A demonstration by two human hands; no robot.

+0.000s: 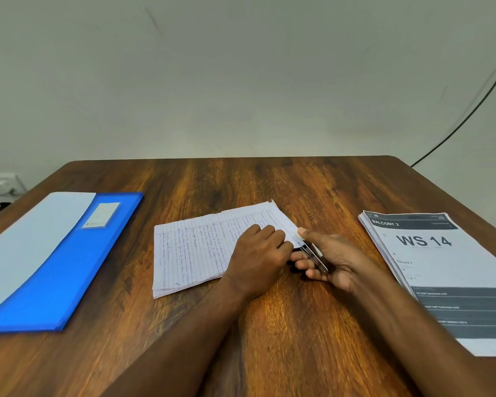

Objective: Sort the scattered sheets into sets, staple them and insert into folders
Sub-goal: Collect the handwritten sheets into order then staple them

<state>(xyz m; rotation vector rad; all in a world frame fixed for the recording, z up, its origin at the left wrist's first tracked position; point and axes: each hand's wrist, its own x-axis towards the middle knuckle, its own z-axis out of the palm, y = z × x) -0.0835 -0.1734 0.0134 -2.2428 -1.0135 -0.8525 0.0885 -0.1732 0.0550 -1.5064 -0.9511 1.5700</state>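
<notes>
A stack of lined, handwritten sheets (195,247) lies in the middle of the wooden table (269,325). My left hand (258,259) rests on the stack's right edge with its fingers curled over the paper. My right hand (330,259) grips a small metal stapler (312,253), with the thumb on top, at the stack's near right corner. A blue folder (69,265) lies at the left under a pale sheet (26,242). A stack of printed sheets headed "WS 14" (441,267) lies at the right.
The table's back edge meets a plain wall. A black cable (470,110) runs down the wall at the right. A white socket box (0,183) sits at the far left beside the table.
</notes>
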